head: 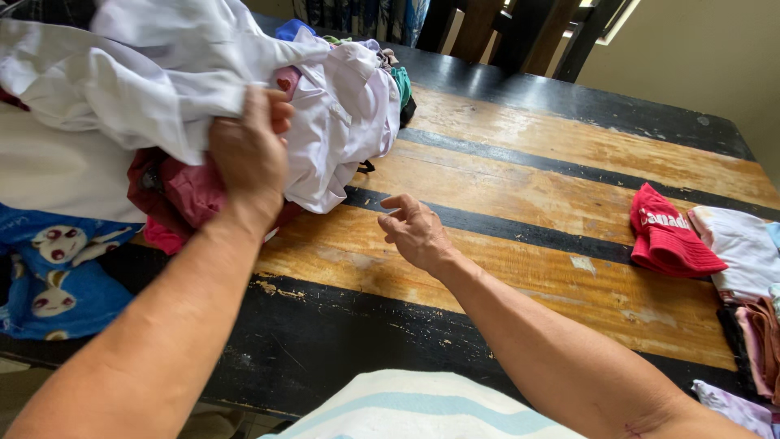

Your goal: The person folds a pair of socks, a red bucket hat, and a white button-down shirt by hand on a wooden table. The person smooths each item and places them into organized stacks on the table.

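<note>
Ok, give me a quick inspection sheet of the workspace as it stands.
Surface: worn wooden table with black stripes, scuffed paint.
Job's things: heap of unsorted clothes at left; white garment on top.
Clutter: red folded garment and small folded stack at right; blue printed cloth at left edge.
Grippers: left hand grips the heap; right hand open, above the table.
Cables: nothing seen.
Surroundings: dark chairs, beige wall.

My wooden table [520,175], black stripes and worn varnish, has a big heap of laundry [162,106] piled on its left and folded clothes [715,252] stacked along its right edge.
</note>
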